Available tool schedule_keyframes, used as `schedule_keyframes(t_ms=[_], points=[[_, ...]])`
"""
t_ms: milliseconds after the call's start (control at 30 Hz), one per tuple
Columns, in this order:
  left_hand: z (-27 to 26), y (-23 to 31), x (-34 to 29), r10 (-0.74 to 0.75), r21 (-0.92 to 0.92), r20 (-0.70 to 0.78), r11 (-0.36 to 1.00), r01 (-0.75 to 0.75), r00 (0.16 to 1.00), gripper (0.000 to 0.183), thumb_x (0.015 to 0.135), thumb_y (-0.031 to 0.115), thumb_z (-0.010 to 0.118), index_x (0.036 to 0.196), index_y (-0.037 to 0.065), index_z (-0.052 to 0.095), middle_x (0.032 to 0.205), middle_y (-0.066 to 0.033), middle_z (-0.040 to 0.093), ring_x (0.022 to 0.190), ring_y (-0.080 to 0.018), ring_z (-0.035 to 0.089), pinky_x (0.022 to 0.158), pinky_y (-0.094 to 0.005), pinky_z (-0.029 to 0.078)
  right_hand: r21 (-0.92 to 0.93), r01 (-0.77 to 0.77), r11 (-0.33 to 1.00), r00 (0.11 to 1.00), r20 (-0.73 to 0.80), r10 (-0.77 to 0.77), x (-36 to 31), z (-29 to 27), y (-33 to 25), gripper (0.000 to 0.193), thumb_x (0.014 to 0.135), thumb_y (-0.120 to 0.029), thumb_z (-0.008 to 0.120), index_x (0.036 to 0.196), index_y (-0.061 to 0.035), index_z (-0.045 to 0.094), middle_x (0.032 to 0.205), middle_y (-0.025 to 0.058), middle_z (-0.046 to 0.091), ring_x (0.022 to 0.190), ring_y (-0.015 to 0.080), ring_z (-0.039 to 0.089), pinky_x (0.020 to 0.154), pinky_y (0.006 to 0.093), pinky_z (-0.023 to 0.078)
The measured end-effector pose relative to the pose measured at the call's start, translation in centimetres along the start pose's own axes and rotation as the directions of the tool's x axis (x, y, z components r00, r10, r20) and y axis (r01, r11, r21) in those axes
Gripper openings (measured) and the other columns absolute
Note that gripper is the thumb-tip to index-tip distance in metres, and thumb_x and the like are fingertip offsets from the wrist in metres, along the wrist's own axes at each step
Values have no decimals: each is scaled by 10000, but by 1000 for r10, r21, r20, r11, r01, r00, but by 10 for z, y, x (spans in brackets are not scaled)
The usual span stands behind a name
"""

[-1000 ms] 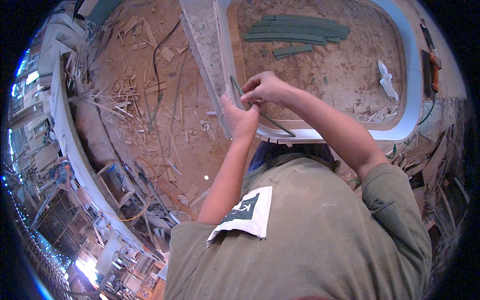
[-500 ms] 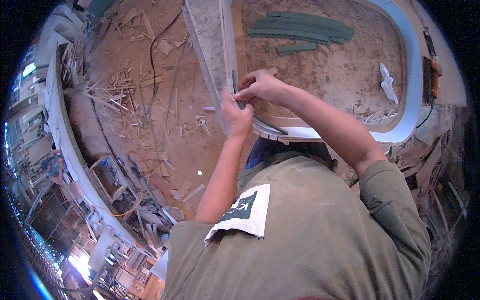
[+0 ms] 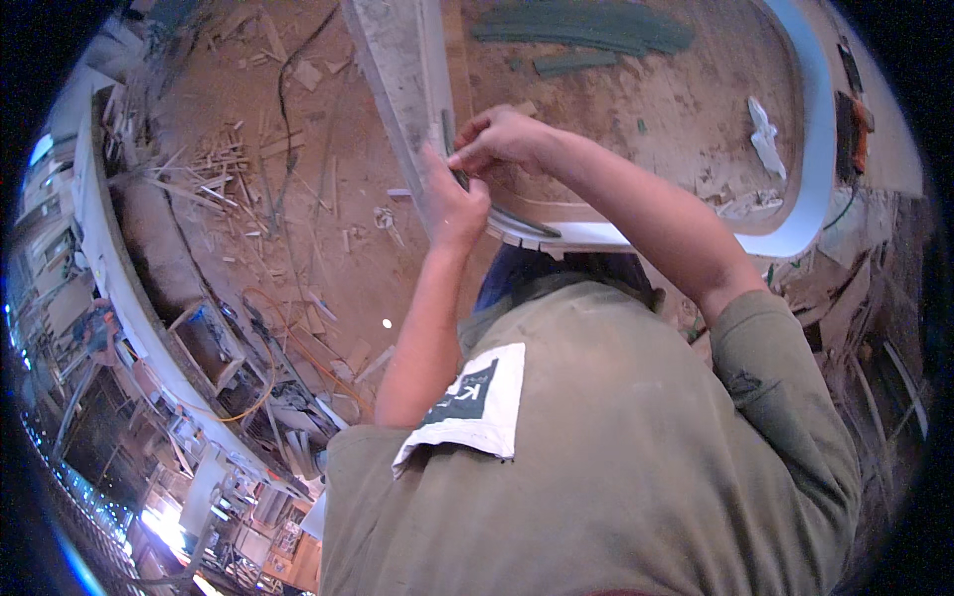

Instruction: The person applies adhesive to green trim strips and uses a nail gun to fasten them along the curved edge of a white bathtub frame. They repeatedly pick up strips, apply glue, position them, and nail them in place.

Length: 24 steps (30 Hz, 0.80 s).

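Note:
A large white frame [image 3: 807, 149] with rounded corners lies in front of me. Along the inside of its near-left corner runs a thin dark green strip [image 3: 527, 225], bent with the curve. My left hand [image 3: 455, 207] is wrapped over the frame's outer edge at that corner, its thumb pressed against the strip. Just beyond, on the inner side, my right hand [image 3: 505, 142] pinches the strip between thumb and fingers, close to the left fingertips. The fingers partly hide the strip where they meet.
Inside the frame's opening lie several flat green strips [image 3: 586, 30] and a crumpled white piece [image 3: 764, 139]. Wood scraps [image 3: 221, 164] and a dark cable [image 3: 285, 109] are on the dusty floor to the left. A long curved white panel [image 3: 134, 288] stands farther left.
The whole view has shifted, so the frame and strips sit higher and slightly left. Both hands stay at the same corner, with hardly any change in their grip.

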State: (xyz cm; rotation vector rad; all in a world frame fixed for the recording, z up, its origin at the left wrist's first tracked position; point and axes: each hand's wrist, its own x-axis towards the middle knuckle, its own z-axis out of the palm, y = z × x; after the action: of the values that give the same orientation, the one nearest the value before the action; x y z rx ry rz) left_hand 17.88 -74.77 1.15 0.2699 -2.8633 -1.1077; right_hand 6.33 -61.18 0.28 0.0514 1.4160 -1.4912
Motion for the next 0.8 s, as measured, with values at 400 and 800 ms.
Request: schedule_keyframes(t_ms=[400,800], points=[[-10,25,7,-69,-124,11,990,70,998,712,858,94,661,1477,-46,338,1356,-306,548,1272,-457,544,1081,-476,423,32,29,999,1000,-1,-29,1,-3,3,438,758,-180,913,1072,33,692,980,93,712,901,196,704,812,321,587],[1,6,7,-11,-244,-6,970,9,1000,719,817,-9,554,1494,-80,321,1412,-311,482,1340,-433,482,1155,-457,354,-31,41,999,999,-15,-41,3,-1,6,396,746,-141,913,1032,24,695,945,90,706,869,190,688,817,311,564]])
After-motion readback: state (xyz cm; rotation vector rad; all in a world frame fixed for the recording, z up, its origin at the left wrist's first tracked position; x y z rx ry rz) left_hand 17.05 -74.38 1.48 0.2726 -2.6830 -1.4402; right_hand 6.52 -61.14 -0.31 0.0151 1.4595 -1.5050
